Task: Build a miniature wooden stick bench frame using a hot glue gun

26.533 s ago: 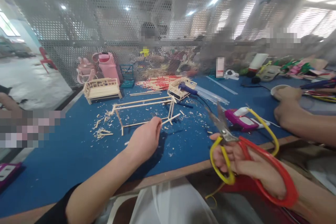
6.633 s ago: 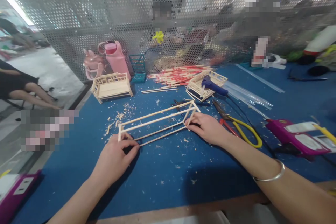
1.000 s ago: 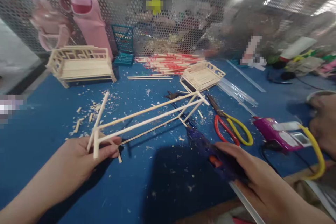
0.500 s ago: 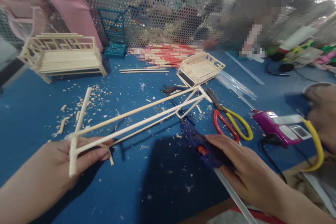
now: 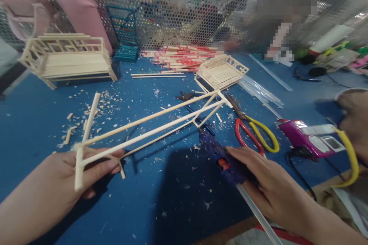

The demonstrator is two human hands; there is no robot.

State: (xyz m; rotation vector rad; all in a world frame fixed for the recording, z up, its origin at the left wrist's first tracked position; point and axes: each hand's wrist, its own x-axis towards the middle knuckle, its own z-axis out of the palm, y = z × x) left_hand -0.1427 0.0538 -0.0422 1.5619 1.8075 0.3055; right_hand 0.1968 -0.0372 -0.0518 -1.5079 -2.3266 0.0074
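The left hand [image 5: 63, 178] pinches the left end of the stick frame [image 5: 155, 131] over the blue table [image 5: 126, 210]; a slack grip could skew joints. The right hand [image 5: 267, 187] wraps around the glue gun [image 5: 214, 154], nozzle at the frame's far lower corner; excess pressure could dislodge it. Rightmost bowl [image 5: 351, 90]: contents hidden.

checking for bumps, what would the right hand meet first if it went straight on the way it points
The right hand holds the glue gun nozzle-first, so it would likely meet the frame first, at a lower corner. They look very close there; whether they touch is unclear.
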